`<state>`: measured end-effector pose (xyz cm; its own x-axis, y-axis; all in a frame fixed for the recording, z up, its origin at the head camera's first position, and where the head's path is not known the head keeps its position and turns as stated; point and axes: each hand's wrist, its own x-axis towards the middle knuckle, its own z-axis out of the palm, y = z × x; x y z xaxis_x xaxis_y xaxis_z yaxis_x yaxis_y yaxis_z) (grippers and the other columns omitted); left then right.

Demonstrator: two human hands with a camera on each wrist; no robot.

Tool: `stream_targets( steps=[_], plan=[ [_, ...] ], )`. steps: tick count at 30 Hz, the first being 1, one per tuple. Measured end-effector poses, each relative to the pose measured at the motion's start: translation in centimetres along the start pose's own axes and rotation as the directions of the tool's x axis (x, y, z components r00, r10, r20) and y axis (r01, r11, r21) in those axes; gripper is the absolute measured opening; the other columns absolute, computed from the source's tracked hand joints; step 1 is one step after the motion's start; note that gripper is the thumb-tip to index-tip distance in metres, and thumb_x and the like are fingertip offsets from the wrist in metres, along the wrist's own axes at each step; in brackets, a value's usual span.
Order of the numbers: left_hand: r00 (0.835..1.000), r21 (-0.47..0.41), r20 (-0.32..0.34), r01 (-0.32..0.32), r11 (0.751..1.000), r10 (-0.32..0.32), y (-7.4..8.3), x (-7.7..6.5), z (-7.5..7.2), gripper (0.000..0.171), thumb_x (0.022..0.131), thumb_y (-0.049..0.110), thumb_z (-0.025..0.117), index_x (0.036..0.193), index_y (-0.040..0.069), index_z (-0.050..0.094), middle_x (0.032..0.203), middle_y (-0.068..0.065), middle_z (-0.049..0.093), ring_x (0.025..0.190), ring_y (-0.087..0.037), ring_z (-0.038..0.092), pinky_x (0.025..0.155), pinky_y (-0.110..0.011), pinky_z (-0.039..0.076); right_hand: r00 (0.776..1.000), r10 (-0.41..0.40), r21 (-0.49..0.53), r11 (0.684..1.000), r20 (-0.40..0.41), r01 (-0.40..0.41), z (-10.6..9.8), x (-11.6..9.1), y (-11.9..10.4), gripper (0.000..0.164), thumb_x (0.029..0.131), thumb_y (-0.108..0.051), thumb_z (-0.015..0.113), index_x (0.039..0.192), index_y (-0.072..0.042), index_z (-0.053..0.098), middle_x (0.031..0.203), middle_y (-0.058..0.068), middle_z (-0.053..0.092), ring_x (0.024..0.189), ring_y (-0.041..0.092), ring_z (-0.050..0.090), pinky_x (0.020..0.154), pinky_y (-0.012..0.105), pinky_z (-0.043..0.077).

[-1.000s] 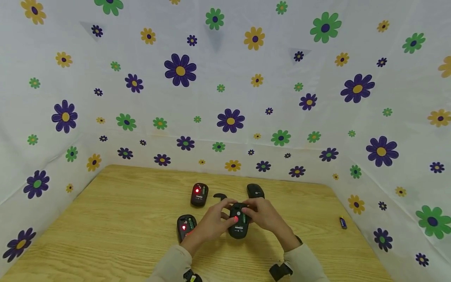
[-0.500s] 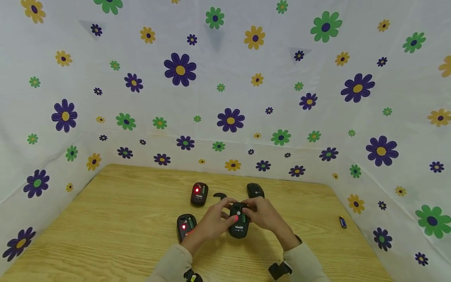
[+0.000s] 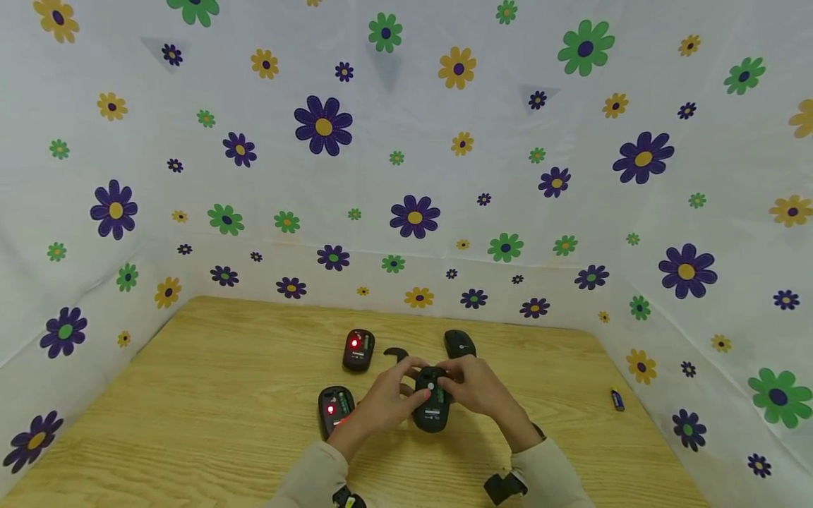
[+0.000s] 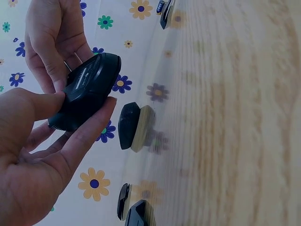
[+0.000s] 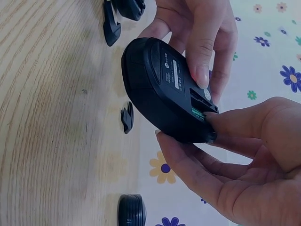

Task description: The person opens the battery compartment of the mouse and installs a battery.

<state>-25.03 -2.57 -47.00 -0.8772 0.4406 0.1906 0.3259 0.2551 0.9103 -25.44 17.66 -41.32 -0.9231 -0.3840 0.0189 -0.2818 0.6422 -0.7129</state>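
Observation:
Both hands hold a black computer mouse [image 3: 432, 419] above the table, its underside facing up. My left hand [image 3: 384, 403] grips its left side, thumb on the underside and fingers beneath. My right hand [image 3: 476, 388] pinches the far right end, with the thumb at the edge of the uncovered battery slot. Inside that slot lies a green battery [image 5: 198, 113], partly hidden by the right thumb in the right wrist view. A round pale sticker [image 5: 207, 94] shows beside the left thumb. The left wrist view shows the held mouse [image 4: 87, 92] tilted.
Two upturned mice, one farther back [image 3: 359, 358] and one nearer [image 3: 330, 422], glow red on the table's left. A curved black cover piece [image 3: 397, 352] lies behind the hands. Another mouse [image 3: 456, 343] sits upright behind the right hand. A loose battery [image 3: 617, 400] lies far right.
The red glow at the left thumb tip, bright a second ago, is fainter. Both hands keep their hold, and the mouse has barely shifted.

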Motion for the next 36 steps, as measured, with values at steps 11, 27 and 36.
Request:
stream_targets(
  steps=[11, 27, 36],
  plan=[
    [1.000, -0.011, 0.002, 0.024, 1.000, -0.024, 0.2, 0.0, 0.2, 0.038, 0.102, 0.013, 0.066, 0.138, 0.015, 0.055, 0.131, -0.021, 0.061, 0.098, -0.024, 0.074, 0.066, -0.027, 0.063, 1.000, 0.013, 0.017, 1.000, -0.003, -0.013, -0.2, -0.3, 0.2, 0.025, 0.099, 0.000, 0.063, 0.123, 0.005, 0.071, 0.100, 0.019, 0.076, 0.081, 0.019, 0.074, 0.065, 0.030, 0.065],
    [0.998, -0.068, 0.018, 0.067, 0.995, -0.066, 0.5, 0.1, 0.6, 0.038, 0.102, 0.014, 0.067, 0.138, 0.019, 0.055, 0.133, -0.020, 0.058, 0.096, -0.022, 0.073, 0.059, -0.035, 0.064, 0.999, 0.045, 0.063, 0.997, 0.014, -0.046, -0.5, -1.0, 0.5, 0.026, 0.100, -0.004, 0.063, 0.124, 0.004, 0.070, 0.104, 0.020, 0.076, 0.078, 0.018, 0.073, 0.068, 0.042, 0.066],
    [0.997, -0.098, 0.034, 0.072, 0.993, -0.069, 0.7, 0.0, 1.0, 0.038, 0.102, 0.013, 0.066, 0.138, 0.019, 0.055, 0.134, -0.021, 0.057, 0.097, -0.025, 0.074, 0.057, -0.037, 0.065, 0.999, 0.026, 0.102, 0.994, 0.038, -0.030, -0.7, -1.3, 1.1, 0.028, 0.101, -0.005, 0.061, 0.126, 0.006, 0.068, 0.108, 0.023, 0.075, 0.085, 0.021, 0.075, 0.068, 0.042, 0.067]
  ],
)
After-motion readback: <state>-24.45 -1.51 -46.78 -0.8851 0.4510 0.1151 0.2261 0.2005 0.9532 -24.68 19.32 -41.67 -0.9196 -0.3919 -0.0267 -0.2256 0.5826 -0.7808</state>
